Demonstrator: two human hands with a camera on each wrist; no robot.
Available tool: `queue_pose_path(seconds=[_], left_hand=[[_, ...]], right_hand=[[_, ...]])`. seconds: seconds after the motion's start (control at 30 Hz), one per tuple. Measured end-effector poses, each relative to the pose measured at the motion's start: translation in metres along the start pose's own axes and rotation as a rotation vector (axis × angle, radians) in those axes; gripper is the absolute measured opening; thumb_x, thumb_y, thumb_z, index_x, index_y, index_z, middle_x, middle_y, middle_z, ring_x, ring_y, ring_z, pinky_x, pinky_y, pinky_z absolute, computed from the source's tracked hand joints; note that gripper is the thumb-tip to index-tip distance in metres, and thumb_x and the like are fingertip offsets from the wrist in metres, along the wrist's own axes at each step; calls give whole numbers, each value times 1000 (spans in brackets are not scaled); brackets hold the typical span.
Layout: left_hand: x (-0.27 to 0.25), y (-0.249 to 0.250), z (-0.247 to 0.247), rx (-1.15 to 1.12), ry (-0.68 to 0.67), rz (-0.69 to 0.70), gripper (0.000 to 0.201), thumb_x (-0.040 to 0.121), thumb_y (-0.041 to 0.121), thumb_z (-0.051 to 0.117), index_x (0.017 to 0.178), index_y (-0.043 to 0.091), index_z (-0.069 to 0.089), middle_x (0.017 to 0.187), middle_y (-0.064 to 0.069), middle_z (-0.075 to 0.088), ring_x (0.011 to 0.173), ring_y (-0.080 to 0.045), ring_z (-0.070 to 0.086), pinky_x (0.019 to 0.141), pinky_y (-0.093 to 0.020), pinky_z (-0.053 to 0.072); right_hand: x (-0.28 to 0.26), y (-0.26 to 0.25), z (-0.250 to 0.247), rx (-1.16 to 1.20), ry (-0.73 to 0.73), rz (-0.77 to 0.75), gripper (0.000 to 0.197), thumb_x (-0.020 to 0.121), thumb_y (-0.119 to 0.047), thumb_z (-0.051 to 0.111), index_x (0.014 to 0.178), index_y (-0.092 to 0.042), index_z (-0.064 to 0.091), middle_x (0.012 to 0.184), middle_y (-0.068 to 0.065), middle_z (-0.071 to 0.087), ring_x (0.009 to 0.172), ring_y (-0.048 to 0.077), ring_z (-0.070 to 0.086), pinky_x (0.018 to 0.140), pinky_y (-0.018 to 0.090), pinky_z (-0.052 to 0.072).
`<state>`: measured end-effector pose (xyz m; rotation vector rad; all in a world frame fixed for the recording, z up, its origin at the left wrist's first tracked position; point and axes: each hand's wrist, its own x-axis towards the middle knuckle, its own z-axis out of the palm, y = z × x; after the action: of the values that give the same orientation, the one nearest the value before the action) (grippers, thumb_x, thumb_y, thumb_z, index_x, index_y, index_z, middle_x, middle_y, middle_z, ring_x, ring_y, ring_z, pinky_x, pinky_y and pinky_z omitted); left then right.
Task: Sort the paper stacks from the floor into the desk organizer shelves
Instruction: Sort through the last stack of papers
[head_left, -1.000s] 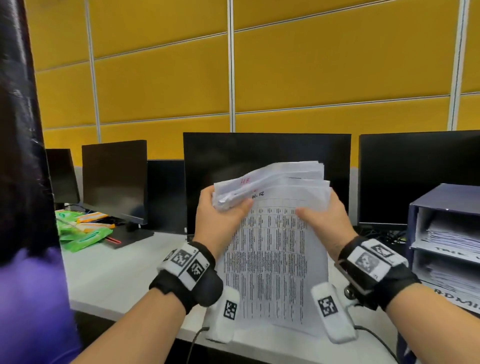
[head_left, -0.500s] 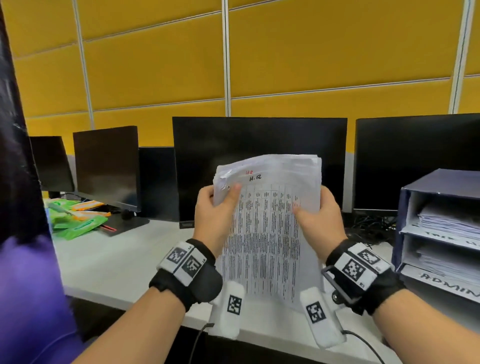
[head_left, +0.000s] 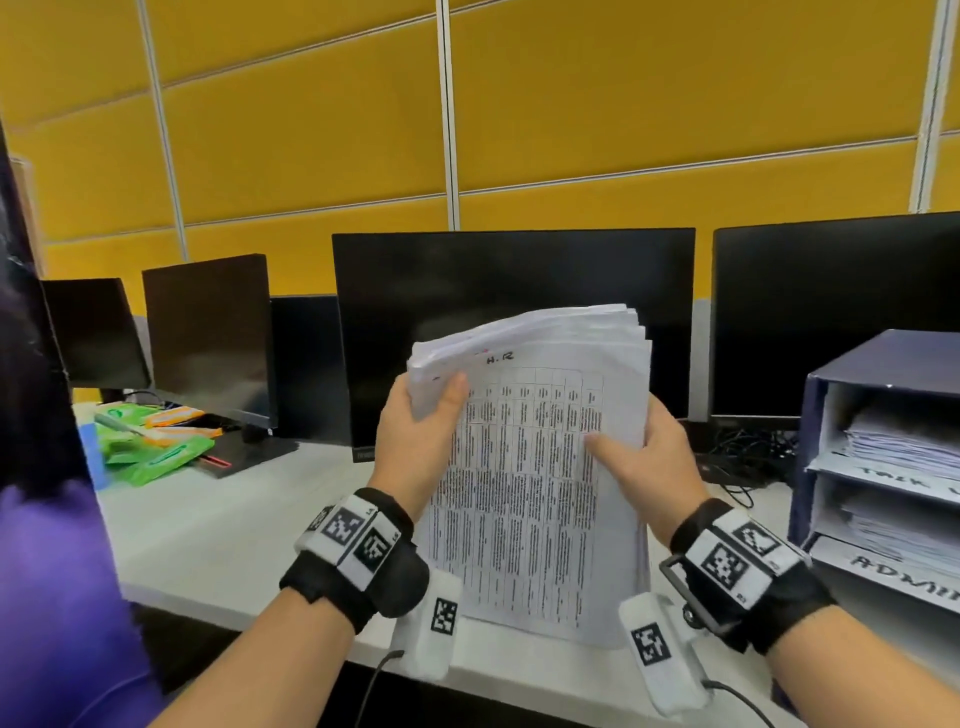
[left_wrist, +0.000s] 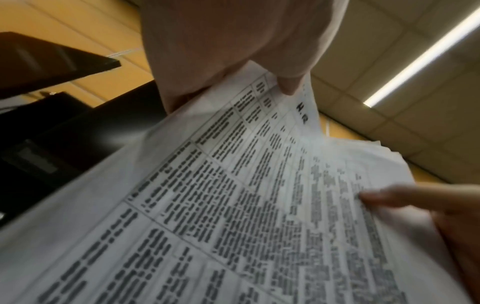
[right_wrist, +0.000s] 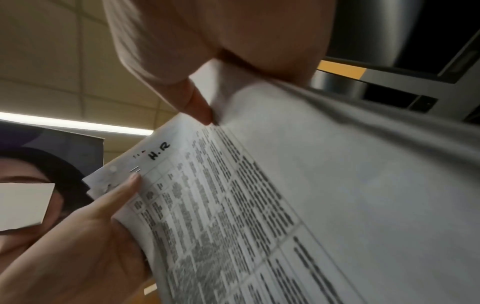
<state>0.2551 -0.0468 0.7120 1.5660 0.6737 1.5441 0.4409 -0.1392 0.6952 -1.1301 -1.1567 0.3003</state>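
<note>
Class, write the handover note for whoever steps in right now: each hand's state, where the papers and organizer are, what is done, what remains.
Left hand: grips the paper stack at its upper left corner, thumb on the front.
Right hand: grips the stack's right edge.
The stack is held upright above the desk; its top sheet is marked H.R.
Desk organizer stands to the right; the two visible shelves already hold papers, and the lower label reads ADMIN.
Left: find the matching shelf and slide this stack in. No H.R label is in view.
</note>
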Motion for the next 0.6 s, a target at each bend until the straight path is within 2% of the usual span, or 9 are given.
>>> queue_pose_path(seconds=[0.03,0.1,0.2,0.33,0.4,0.43,0.5,0.53,0.6], left_hand=[[0,0,0,22,-4,3,32,86,43,65,114,32,54,111,4,68,100,-15,68,87,-43,56],[2,0,-1,10,-1,15,38,85,43,65,118,30,51,113,5,67,102,-14,67,88,-43,56],[-2,2,3,-12,-65,-15,47,87,41,65,125,25,44,117,4,62,105,-12,64,90,-39,55],[3,4,-6,-31,-53,-38,63,76,59,63,124,19,50,113,0,67,99,-16,68,84,-39,57],[6,2,-14,-80,-62,-87,65,73,62,60,122,18,56,109,0,71,95,-14,71,79,-35,57],[4,0,-15,-89,-88,-108,61,75,59,59,122,19,58,109,2,72,95,-12,71,79,-32,56],[-3,-6,-13,-80,-106,-121,51,82,51,59,124,21,59,111,5,71,98,-9,69,85,-33,56],[-6,-8,-11,-72,-84,-115,46,86,47,59,124,21,58,112,6,71,100,-9,69,88,-35,56],[-10,-9,-5,-69,-6,-87,34,90,39,61,119,22,59,110,3,70,99,-13,69,87,-37,56]], right_hand=[[0,-3,1,7,9,-17,41,83,0,64,99,-35,52,103,-4,64,94,9,64,72,22,53],[5,-8,1,47,38,-38,40,83,-1,65,106,-31,50,104,-4,62,94,9,62,70,22,52],[5,-12,7,56,-24,-33,43,83,-2,66,110,-29,46,104,-5,61,94,9,62,71,20,50],[4,-8,3,115,73,5,41,82,-2,66,116,-20,51,110,4,63,99,20,64,84,40,55],[1,-4,2,75,69,23,37,81,0,66,111,-19,54,108,5,66,99,21,65,87,44,54],[-2,-2,3,25,49,20,35,81,1,66,108,-20,56,105,4,67,97,20,65,88,43,54],[-6,0,7,-30,46,2,34,82,0,66,108,-20,54,101,-4,65,91,9,64,84,32,54],[-8,-1,9,-38,54,-13,34,84,-1,65,110,-20,53,98,-9,63,88,2,61,80,26,54],[-10,-3,13,-56,88,-47,32,86,-2,63,109,-22,52,95,-14,60,83,-3,58,74,19,51]])
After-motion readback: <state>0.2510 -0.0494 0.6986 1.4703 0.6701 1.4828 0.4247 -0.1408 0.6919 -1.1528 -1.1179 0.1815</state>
